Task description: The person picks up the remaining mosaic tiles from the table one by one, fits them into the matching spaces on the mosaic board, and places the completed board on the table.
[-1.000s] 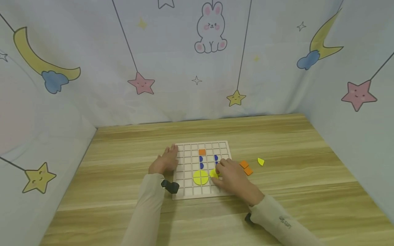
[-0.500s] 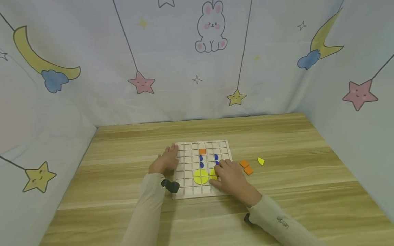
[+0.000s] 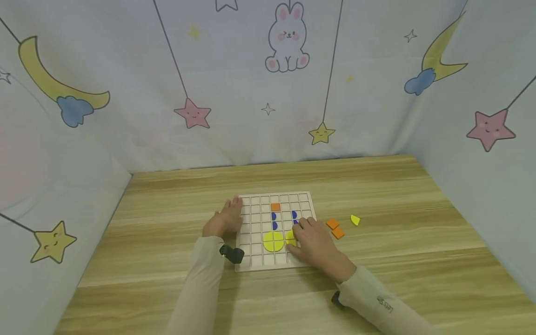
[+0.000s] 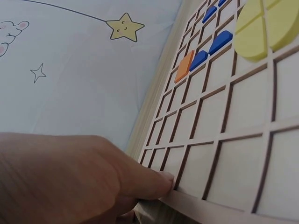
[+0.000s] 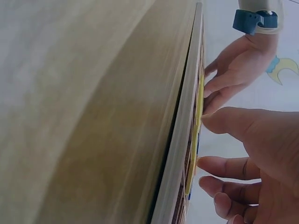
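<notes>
A pale wooden grid board (image 3: 256, 258) lies flat on the table. My left hand (image 3: 228, 217) rests at its left edge; in the left wrist view, one digit (image 4: 147, 181) lies over the rim. My right hand (image 3: 316, 244) is over the board's right side. Its thumb (image 5: 226, 122) and fingertips are spread apart at the yellow pieces (image 3: 291, 237), partly hidden by the hand. To the left sits a yellow circle (image 3: 273, 242) made of quarter pieces. Blue half-round pieces (image 3: 274, 225) and an orange square (image 3: 275, 207) stand in other cells.
Two orange squares (image 3: 338, 232) lie on the table right of the board. Beyond them is a loose yellow quarter piece (image 3: 355, 220). A printed white curtain (image 3: 234, 139) encloses the table (image 3: 167, 200) at the back and sides.
My right thumb and fingers have shifted slightly around the yellow pieces on the board, and the right forearm has moved a little left. My left hand has stayed at the board's edge.
</notes>
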Motion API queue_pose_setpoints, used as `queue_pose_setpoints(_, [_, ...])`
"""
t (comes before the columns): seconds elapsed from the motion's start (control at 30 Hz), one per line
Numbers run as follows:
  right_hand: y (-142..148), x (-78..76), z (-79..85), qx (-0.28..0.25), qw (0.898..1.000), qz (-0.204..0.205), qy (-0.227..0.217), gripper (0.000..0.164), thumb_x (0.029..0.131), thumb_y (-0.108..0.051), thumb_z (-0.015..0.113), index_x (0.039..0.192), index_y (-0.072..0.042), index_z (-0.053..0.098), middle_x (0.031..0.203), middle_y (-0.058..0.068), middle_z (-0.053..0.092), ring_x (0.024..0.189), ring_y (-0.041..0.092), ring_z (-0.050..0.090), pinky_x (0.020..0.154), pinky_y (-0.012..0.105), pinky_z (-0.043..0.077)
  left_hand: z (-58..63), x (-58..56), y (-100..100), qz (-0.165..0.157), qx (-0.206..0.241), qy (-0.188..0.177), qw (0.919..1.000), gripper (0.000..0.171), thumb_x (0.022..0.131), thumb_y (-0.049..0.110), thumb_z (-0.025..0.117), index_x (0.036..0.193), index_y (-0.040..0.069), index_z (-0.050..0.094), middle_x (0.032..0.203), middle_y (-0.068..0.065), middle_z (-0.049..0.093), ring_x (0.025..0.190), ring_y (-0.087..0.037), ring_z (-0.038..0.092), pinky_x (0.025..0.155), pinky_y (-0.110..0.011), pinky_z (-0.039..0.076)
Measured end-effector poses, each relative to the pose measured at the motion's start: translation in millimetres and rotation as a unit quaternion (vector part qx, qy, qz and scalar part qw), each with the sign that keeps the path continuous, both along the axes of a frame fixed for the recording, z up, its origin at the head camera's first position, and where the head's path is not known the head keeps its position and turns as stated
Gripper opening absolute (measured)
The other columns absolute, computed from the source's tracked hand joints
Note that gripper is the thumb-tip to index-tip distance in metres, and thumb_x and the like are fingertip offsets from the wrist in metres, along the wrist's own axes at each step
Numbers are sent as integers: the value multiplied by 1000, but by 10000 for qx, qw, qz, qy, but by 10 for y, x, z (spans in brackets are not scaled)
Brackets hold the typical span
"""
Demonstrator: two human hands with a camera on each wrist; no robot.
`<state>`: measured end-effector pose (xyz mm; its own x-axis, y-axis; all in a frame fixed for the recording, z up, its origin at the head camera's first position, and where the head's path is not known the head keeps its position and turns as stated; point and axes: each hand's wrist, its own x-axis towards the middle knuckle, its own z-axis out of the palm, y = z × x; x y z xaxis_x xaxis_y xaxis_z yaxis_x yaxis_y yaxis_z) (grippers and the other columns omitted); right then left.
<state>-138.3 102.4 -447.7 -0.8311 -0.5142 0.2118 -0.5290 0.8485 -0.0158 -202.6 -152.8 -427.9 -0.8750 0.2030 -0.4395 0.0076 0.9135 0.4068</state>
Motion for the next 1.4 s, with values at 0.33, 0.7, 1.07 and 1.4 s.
queue_pose_setpoints(0.33, [162, -95, 82, -359, 9982, -387, -286, 24, 85, -34, 67, 81, -12, 59, 78, -1, 49, 72, 16, 40, 65, 27, 36, -19, -9, -4, -35, -48, -27, 10000, 64, 101, 15, 34, 153, 0, 0, 160, -18, -6, 147, -37, -6, 115, -65, 5])
queue_pose_setpoints(0.7, [536, -209, 214, -36, 9933, -1137, -184, 26, 87, -29, 65, 78, -5, 58, 78, 8, 56, 73, 23, 51, 65, 36, 46, -32, -9, -6, 17, -11, 27, 10000, 64, 101, 15, 34, 153, 0, 0, 161, -17, -6, 147, -37, -6, 115, -64, 5])
queue_pose_setpoints(1.07, [1079, -337, 227, -94, 9694, -2189, -1109, 30, 90, -23, 59, 76, 3, 56, 78, 19, 51, 74, 33, 47, 65, 43, 41, -25, -1, -3, 39, -12, 46, 10000, 64, 101, 15, 34, 153, 0, 1, 161, -17, -6, 147, -37, -6, 115, -64, 4])
queue_pose_setpoints(1.4, [1188, -323, 197, 105, 9556, -2518, -1526, 21, 90, -12, 54, 79, 4, 60, 89, 29, 56, 91, 48, 53, 77, 56, 44, -6, 8, 7, 69, -8, -11, 10000, 63, 101, 15, 34, 153, 1, 1, 161, -16, -6, 148, -36, -6, 115, -64, 4])
